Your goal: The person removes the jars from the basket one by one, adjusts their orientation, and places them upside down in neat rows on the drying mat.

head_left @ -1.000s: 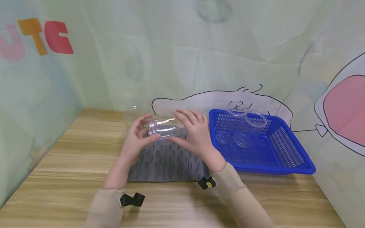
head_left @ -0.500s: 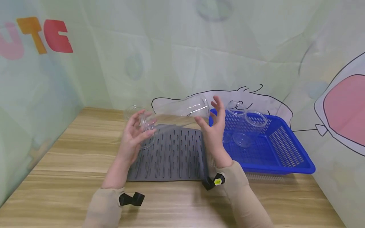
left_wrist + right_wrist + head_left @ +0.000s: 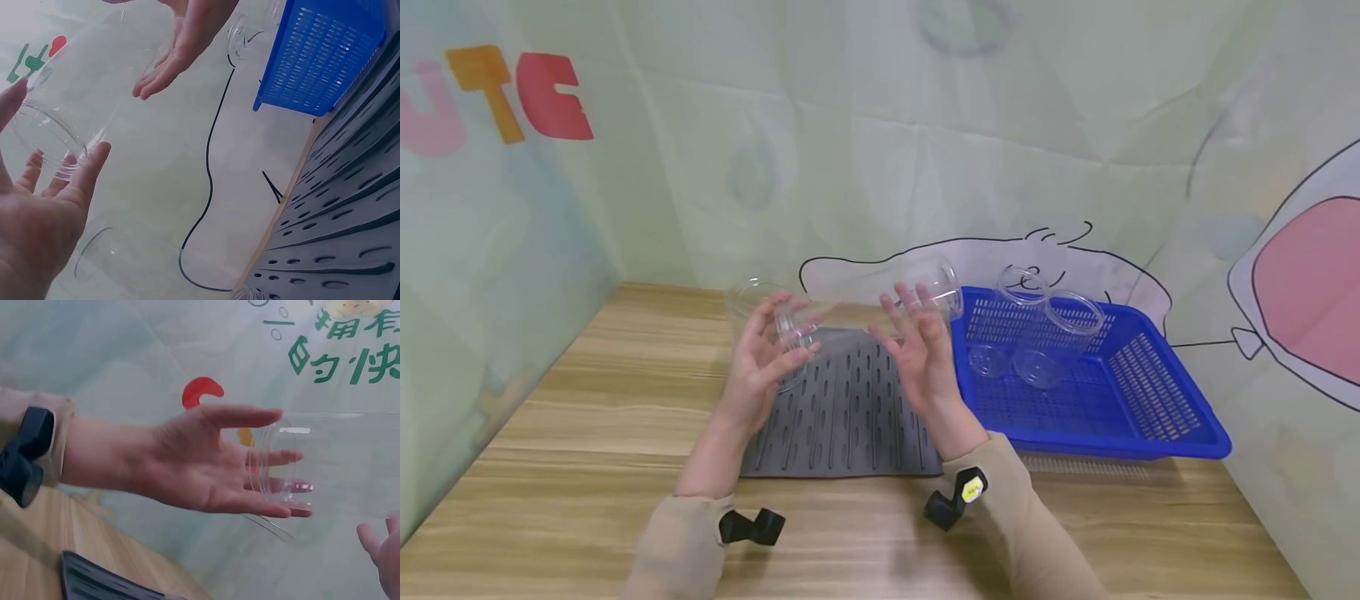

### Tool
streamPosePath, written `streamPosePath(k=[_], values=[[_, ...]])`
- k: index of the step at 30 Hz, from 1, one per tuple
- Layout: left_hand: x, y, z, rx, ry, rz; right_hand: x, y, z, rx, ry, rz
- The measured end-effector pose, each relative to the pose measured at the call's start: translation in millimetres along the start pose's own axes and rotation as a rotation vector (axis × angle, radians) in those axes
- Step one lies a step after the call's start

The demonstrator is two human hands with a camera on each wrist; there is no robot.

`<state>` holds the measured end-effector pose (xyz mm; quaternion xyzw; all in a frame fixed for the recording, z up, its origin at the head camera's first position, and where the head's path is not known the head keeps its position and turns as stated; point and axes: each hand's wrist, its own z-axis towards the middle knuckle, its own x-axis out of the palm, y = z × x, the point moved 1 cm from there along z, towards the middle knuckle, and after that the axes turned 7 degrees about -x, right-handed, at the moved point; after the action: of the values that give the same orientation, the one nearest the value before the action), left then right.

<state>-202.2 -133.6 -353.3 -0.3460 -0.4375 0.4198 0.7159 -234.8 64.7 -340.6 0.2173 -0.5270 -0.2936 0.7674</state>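
Observation:
A clear cylindrical jar (image 3: 846,315) lies nearly level in the air above the grey ridged mat (image 3: 850,442). My left hand (image 3: 751,375) grips its threaded neck between thumb and fingers; the right wrist view also shows this left hand (image 3: 206,465) around the ringed end. The base points right and slightly up. My right hand (image 3: 925,362) is beside the jar's base half, fingers spread and extended, overlapping the clear wall. In the left wrist view, the right hand (image 3: 194,47) reaches in from the top. Behind my left hand stands another clear jar (image 3: 754,292), partly hidden.
A blue slotted basket (image 3: 1120,444) stands right of the mat on the wooden table (image 3: 587,417). Inside it are two clear jars, the nearer jar (image 3: 1075,313) and the farther jar (image 3: 1022,287). A printed cloth backdrop (image 3: 850,167) rises behind the table.
The jar tilted base-up and shifted out of the right hand's grip. The right hand moved right off it, then back left with fingers spread. The left hand kept its hold on the neck.

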Motion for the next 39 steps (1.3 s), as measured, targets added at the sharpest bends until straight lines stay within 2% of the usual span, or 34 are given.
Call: streamPosePath(k=[11,20,24,27,32,36,39], values=[[-0.7,0.6,0.1,-0.014,0.009,0.011,4.0,-6.7,-1.1,0.002,-0.048,0.015],[1.6,-7.3,-2.1,-0.043,-0.016,0.085,7.2,1.2,1.5,-0.029,-0.021,0.057],[0.8,-14.3,-2.7,0.006,-0.033,0.085,9.4,8.8,4.6,-0.079,0.011,0.092],[-2.2,-19.3,-3.4,0.093,-0.044,0.041,8.4,14.3,8.8,-0.117,0.024,0.080],[-11.3,-26.6,-5.2,0.203,-0.163,-0.029,4.2,20.5,17.1,-0.155,0.004,-0.061],[-25.2,-27.4,-5.4,0.243,-0.301,-0.111,2.3,21.9,21.9,-0.175,0.011,-0.193],[-38.7,-24.7,-5.2,0.244,-0.410,-0.172,1.1,19.3,26.3,-0.195,0.041,-0.314]])
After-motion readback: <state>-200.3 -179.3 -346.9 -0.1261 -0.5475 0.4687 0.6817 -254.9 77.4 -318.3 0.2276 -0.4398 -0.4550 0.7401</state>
